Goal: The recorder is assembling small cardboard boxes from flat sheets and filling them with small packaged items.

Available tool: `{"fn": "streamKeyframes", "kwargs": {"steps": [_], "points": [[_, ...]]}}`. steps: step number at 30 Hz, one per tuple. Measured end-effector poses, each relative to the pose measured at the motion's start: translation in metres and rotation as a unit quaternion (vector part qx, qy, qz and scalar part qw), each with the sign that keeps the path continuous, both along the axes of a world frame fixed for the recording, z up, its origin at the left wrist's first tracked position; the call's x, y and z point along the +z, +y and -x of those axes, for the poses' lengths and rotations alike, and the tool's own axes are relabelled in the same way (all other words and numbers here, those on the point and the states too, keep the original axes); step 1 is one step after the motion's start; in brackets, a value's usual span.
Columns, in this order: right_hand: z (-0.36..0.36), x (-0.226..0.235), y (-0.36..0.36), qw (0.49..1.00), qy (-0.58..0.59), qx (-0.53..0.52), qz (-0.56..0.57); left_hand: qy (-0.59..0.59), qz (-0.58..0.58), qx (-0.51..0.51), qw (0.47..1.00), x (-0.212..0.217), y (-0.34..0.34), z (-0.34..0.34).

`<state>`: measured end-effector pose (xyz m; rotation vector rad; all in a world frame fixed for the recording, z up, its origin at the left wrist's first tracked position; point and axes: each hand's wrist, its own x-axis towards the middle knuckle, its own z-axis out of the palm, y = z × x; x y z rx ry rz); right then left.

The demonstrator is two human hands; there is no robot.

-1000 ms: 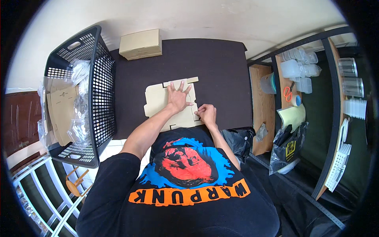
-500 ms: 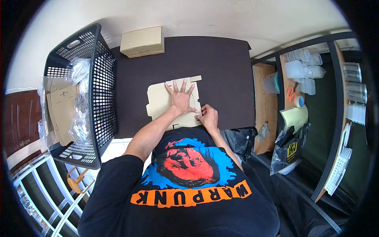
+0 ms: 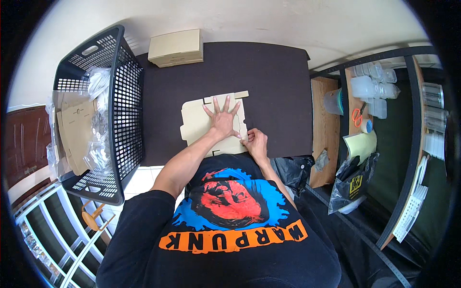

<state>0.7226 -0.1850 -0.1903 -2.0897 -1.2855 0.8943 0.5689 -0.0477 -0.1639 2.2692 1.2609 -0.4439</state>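
Note:
A flat, unfolded cardboard box blank [image 3: 197,120] lies near the front edge of the dark table, with tabs and slots along its outline. My left hand [image 3: 224,121] rests on it palm down, fingers spread wide, its thumb pointing toward the blank's right edge. At that right edge, close to my body, my right hand [image 3: 255,144] has its fingers curled together against the cardboard border. Whether a flap is pinched between those fingertips is too small to tell.
A finished stack of cardboard boxes [image 3: 176,48] sits at the table's back left. Beside the table's left side stands a black perforated basket [image 3: 128,105] with plastic bags and cardboard. On the right, a shelf [image 3: 325,134] bears clear containers, orange-handled scissors [image 3: 357,117] and a tape roll [image 3: 366,126].
The whole view has shifted slightly. Both hands keep nearly the same places on the cardboard blank, the right one still curled at its right edge.

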Motion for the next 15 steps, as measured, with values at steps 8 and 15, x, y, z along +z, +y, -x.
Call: {"fn": "streamKeyframes", "kwargs": {"steps": [8,15], "points": [[0.0005,0.0009,-0.0029,1.0,0.002,0.001,-0.011,-0.016,0.016,0.012,1.0,-0.0026,-0.0014,-0.0008],[0.0007,0.0032,-0.0047,0.998,-0.054,0.011,-0.011,-0.025,0.025,0.038,0.999,-0.0014,-0.0019,-0.004]]}}
